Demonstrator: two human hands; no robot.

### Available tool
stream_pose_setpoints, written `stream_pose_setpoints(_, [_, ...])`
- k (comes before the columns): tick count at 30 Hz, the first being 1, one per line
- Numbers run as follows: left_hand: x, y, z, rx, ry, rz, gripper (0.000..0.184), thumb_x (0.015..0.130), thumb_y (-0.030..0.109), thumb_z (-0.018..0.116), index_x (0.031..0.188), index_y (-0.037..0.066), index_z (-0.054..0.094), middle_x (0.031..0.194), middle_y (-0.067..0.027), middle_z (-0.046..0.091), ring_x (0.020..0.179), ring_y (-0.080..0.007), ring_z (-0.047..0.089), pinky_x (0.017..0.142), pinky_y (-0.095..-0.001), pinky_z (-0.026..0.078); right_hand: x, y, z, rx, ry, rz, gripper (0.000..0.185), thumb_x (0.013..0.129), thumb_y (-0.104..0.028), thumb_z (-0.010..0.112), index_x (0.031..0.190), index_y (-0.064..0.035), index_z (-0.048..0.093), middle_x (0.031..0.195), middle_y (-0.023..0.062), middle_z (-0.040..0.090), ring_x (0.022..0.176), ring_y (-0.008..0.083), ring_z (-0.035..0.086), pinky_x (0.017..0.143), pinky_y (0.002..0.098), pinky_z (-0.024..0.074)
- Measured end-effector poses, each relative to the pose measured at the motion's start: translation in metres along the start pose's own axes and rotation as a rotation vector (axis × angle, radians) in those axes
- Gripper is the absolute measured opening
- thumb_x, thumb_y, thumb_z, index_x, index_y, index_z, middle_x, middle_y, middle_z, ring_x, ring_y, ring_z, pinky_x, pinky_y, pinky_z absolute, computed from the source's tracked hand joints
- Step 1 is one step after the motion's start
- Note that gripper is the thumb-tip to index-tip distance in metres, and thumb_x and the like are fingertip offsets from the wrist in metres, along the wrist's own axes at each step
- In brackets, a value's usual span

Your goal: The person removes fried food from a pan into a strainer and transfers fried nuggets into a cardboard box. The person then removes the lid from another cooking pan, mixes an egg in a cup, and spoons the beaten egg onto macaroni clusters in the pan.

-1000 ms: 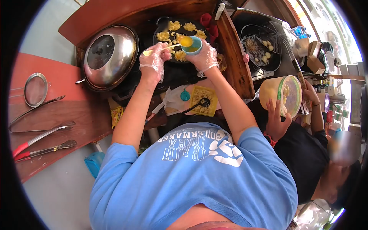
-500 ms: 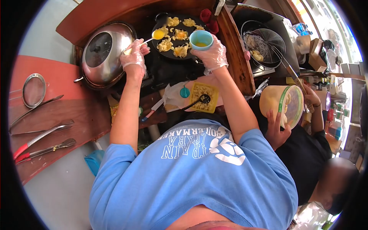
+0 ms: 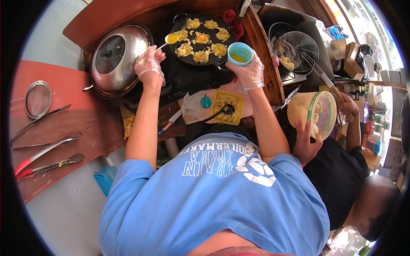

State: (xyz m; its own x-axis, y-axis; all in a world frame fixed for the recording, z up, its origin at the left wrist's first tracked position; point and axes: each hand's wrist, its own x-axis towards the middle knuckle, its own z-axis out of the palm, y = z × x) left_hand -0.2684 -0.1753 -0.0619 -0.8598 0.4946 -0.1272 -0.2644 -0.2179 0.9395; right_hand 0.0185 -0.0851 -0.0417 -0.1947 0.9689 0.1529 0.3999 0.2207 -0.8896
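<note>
My gloved left hand is closed on a spoon whose bowl holds yellow liquid, just left of the round black pan. Several yellow lumpy portions lie in the pan, some with orange centres. In my gloved right hand is a small blue cup with yellow liquid at its bottom, held at the pan's right edge. Below the pan a yellow tray holds chopped pale food and a black ladle.
A domed lid stands left of the pan. Tongs and a strainer lie on the left counter. At the right, a co-worker holds a plastic tub and a wire skimmer over a wok.
The spoon has moved left from the cup to the pan's left edge. My right hand has carried the cup right. The co-worker's skimmer has come lower over the wok.
</note>
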Motion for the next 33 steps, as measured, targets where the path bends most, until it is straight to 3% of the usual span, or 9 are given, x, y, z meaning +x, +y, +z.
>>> stream_pose_setpoints(15, [-0.010, 0.011, 0.003, -0.033, -0.040, -0.057, 0.016, 0.089, 0.006, 0.071, 0.098, -0.006, 0.068, 0.080, -0.0131, 0.070, 0.064, -0.0186, 0.068, 0.065, -0.0307, 0.060, -0.015, 0.004, -0.010, 0.035, 0.021, 0.042, 0.062, 0.061, -0.018, 0.090, 0.116, -0.0043, 0.064, 0.106, 0.0132, 0.072, 0.099, 0.0264, 0.070, 0.088, 0.0375, 0.0546])
stream_pose_setpoints(18, [-0.028, 0.008, 0.011, 0.013, -0.095, -0.036, 0.015, 0.088, 0.008, 0.072, 0.092, -0.006, 0.068, 0.074, -0.0115, 0.069, 0.059, -0.0172, 0.065, 0.060, -0.0304, 0.058, -0.017, 0.014, -0.010, 0.023, 0.038, 0.040, 0.063, 0.061, -0.018, 0.090, 0.116, -0.0042, 0.064, 0.106, 0.0131, 0.072, 0.099, 0.0262, 0.070, 0.088, 0.0375, 0.0547])
stream_pose_setpoints(20, [-0.043, 0.007, 0.015, 0.139, -0.179, 0.011, 0.020, 0.093, 0.012, 0.068, 0.098, -0.007, 0.069, 0.078, -0.0116, 0.069, 0.064, -0.0151, 0.065, 0.066, -0.0285, 0.057, -0.019, 0.020, -0.010, 0.038, 0.040, 0.048, 0.062, 0.061, -0.018, 0.090, 0.116, -0.0041, 0.064, 0.106, 0.0131, 0.072, 0.099, 0.0260, 0.070, 0.088, 0.0374, 0.0546])
stream_pose_setpoints(25, [-0.068, -0.003, 0.008, 0.453, -0.397, 0.262, 0.026, 0.101, 0.017, 0.060, 0.107, -0.006, 0.069, 0.086, -0.0110, 0.073, 0.073, -0.0138, 0.070, 0.068, -0.0259, 0.055, -0.026, 0.030, -0.012, 0.064, 0.041, 0.072, 0.063, 0.062, -0.017, 0.089, 0.118, -0.0040, 0.063, 0.107, 0.0133, 0.072, 0.100, 0.0254, 0.070, 0.089, 0.0372, 0.0544])
stream_pose_setpoints(30, [-0.078, -0.005, 0.013, 0.530, -0.492, 0.410, 0.018, 0.097, 0.011, 0.063, 0.108, -0.002, 0.070, 0.089, -0.0125, 0.074, 0.074, -0.0191, 0.072, 0.071, -0.0306, 0.056, -0.033, 0.040, -0.016, 0.047, 0.039, 0.057, 0.069, 0.061, -0.017, 0.089, 0.122, -0.0046, 0.062, 0.110, 0.0133, 0.071, 0.102, 0.0260, 0.070, 0.091, 0.0368, 0.0540])
stream_pose_setpoints(33, [-0.078, -0.003, 0.014, 0.763, -0.546, 0.873, 0.018, 0.091, 0.003, 0.065, 0.107, 0.003, 0.072, 0.096, -0.0139, 0.073, 0.083, -0.0304, 0.071, 0.075, -0.0368, 0.056, -0.035, 0.050, -0.013, 0.063, 0.052, 0.081, 0.069, 0.060, -0.017, 0.089, 0.123, -0.0054, 0.062, 0.110, 0.0132, 0.071, 0.103, 0.0261, 0.070, 0.091, 0.0374, 0.0540])
